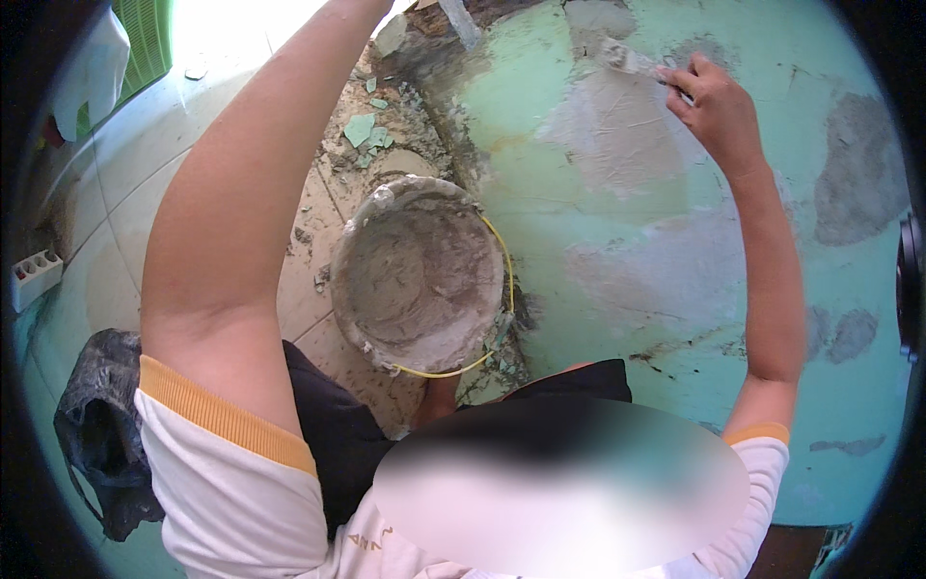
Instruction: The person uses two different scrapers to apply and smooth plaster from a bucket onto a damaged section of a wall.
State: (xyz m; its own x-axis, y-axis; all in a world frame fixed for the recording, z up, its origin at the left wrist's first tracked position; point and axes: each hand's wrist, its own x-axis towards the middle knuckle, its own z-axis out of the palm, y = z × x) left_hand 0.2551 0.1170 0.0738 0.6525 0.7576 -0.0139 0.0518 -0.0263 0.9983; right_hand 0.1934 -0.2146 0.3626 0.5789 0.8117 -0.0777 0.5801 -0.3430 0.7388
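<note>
gripping the handle of a flat spreading tool (pixel 627 58), the right hand (pixel 720 102) has its fingers clamped around it; the blade lies to the left of them and slightly farther up the view, its long axis slanting up and leftward. the tool is at the upper end of a smooth pale grey patch (pixel 627 135) on the green wall (pixel 526 135), though whether it presses there is unclear. the right hand is the nearer one; the left forearm (pixel 275 125) runs past the top edge (its hand is out of view, so i cannot tell how those fingers stand). the blade looks short, broad and caked with grey paste, much like the coating inside the bucket (pixel 422 182).
</note>
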